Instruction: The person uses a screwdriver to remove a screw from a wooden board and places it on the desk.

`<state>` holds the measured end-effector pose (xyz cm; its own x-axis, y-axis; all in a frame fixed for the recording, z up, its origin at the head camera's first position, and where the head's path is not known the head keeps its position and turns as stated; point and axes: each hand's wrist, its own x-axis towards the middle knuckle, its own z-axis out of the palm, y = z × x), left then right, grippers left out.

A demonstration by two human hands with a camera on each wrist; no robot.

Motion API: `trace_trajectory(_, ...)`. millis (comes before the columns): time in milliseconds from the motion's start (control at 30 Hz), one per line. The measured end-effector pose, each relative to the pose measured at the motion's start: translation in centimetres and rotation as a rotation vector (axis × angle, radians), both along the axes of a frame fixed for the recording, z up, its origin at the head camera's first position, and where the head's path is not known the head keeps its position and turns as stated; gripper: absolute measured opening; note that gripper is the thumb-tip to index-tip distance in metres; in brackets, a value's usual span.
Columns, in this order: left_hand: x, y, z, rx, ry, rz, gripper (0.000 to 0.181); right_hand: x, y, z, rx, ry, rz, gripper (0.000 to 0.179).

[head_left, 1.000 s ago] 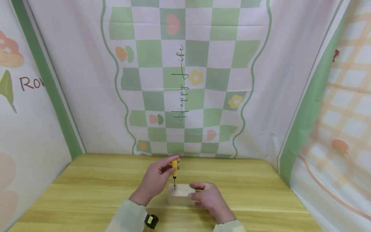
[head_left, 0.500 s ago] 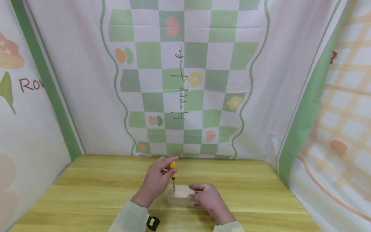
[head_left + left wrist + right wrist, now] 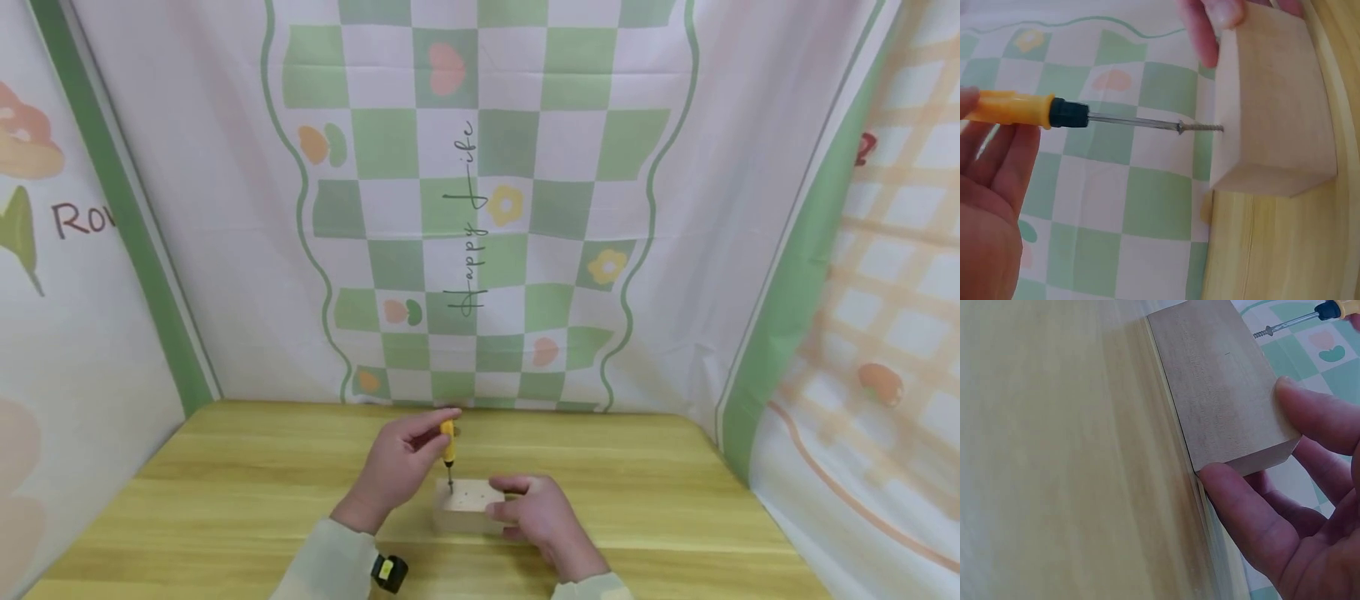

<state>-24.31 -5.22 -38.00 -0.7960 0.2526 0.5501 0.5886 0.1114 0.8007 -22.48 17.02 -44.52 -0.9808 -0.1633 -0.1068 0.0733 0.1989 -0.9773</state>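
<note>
My left hand (image 3: 392,471) is gripping a screwdriver (image 3: 448,452), my right hand (image 3: 542,510) a block (image 3: 465,520), between the side edges of the tabletop (image 3: 645,467).

A wood-grain tabletop (image 3: 637,467) is backed at the far edge by green-checked fabric (image 3: 386,140) and flanked at right by orange-checked fabric (image 3: 903,292).

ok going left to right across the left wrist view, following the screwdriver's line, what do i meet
Yellow screwdriver handle, dark collar, metal shaft, screw, wooden block.
</note>
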Motion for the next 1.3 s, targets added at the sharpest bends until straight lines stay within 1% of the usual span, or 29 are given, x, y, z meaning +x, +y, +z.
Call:
trace_trajectory(33, 0.21, -0.03, 0.29, 0.012, -0.032, -0.010, 0.031, 0.01, 0.01, 0.01, 0.003, -0.002, 0.000, 0.042)
trace_trajectory(67, 0.19, -0.08, 0.33, 0.021, -0.056, -0.017, 0.030, 0.00, 0.03, 0.01, 0.005, -0.002, 0.000, 0.042)
trace_trajectory(133, 0.14, -0.11, 0.34, 0.036, -0.082, -0.011, 0.029, -0.04, 0.04, 0.00, 0.008, -0.006, -0.002, 0.041)
trace_trajectory(200, 0.12, -0.09, 0.35, 0.015, -0.090, 0.041, 0.028, -0.02, 0.06, -0.02, 0.014, -0.019, -0.007, 0.041)
trace_trajectory(233, 0.08, -0.06, 0.31, -0.002, -0.082, 0.070, 0.028, -0.02, 0.05, -0.05, 0.015, -0.018, -0.007, 0.041)
trace_trajectory(267, -0.17, -0.05, 0.03, -0.012, -0.064, 0.089, 0.028, -0.06, 0.05, -0.09, 0.015, -0.017, -0.008, 0.041)
trace_trajectory(333, -0.23, 0.09, -0.05, -0.033, -0.032, 0.128, 0.028, -0.08, 0.05, -0.16, 0.010, -0.011, -0.006, 0.042)
trace_trajectory(400, -0.26, 0.28, -0.10, -0.053, 0.018, 0.158, 0.029, -0.14, 0.05, -0.26, 0.001, -0.011, -0.005, 0.043)
trace_trajectory(467, -0.25, 0.42, -0.13, -0.063, 0.055, 0.167, 0.031, -0.19, 0.04, -0.34, -0.009, -0.003, 0.000, 0.044)
trace_trajectory(533, -0.21, 0.49, -0.12, -0.071, 0.071, 0.171, 0.032, -0.20, 0.02, -0.39, -0.015, -0.007, -0.001, 0.045)
trace_trajectory(600, -0.09, 0.49, -0.03, -0.066, 0.066, 0.161, 0.033, -0.20, 0.00, -0.41, -0.018, -0.004, -0.002, 0.045)
trace_trajectory(633, -0.06, 0.44, -0.01, -0.058, 0.054, 0.146, 0.033, -0.19, 0.00, -0.41, -0.017, -0.005, -0.002, 0.044)
trace_trajectory(700, 0.00, 0.31, 0.00, -0.045, 0.025, 0.100, 0.034, -0.18, 0.02, -0.39, -0.019, -0.001, 0.000, 0.044)
trace_trajectory(833, -0.09, 0.02, -0.20, -0.020, -0.034, -0.020, 0.039, -0.14, 0.07, -0.27, -0.011, 0.002, 0.002, 0.042)
trace_trajectory(900, -0.20, -0.03, -0.31, -0.016, -0.054, -0.045, 0.042, -0.13, 0.06, -0.24, -0.007, 0.005, 0.002, 0.043)
trace_trajectory(933, -0.26, -0.03, -0.34, -0.014, -0.057, -0.046, 0.042, -0.14, 0.06, -0.23, -0.008, 0.004, 0.001, 0.043)
trace_trajectory(1000, -0.33, 0.03, -0.33, -0.014, -0.060, -0.020, 0.042, -0.17, 0.08, -0.26, -0.012, 0.008, -0.001, 0.044)
trace_trajectory(1067, -0.35, 0.12, -0.34, -0.029, -0.043, 0.035, 0.041, -0.20, 0.09, -0.27, -0.012, 0.007, -0.003, 0.043)
trace_trajectory(1200, -0.38, 0.36, -0.48, -0.071, 0.036, 0.133, 0.041, -0.20, 0.07, -0.21, -0.012, 0.011, -0.001, 0.043)
trace_trajectory(1233, -0.37, 0.41, -0.50, -0.080, 0.056, 0.148, 0.042, -0.18, 0.05, -0.19, -0.011, 0.012, 0.001, 0.043)
trace_trajectory(1300, -0.36, 0.47, -0.57, -0.092, 0.094, 0.159, 0.042, -0.15, -0.01, -0.15, -0.009, 0.011, 0.002, 0.043)
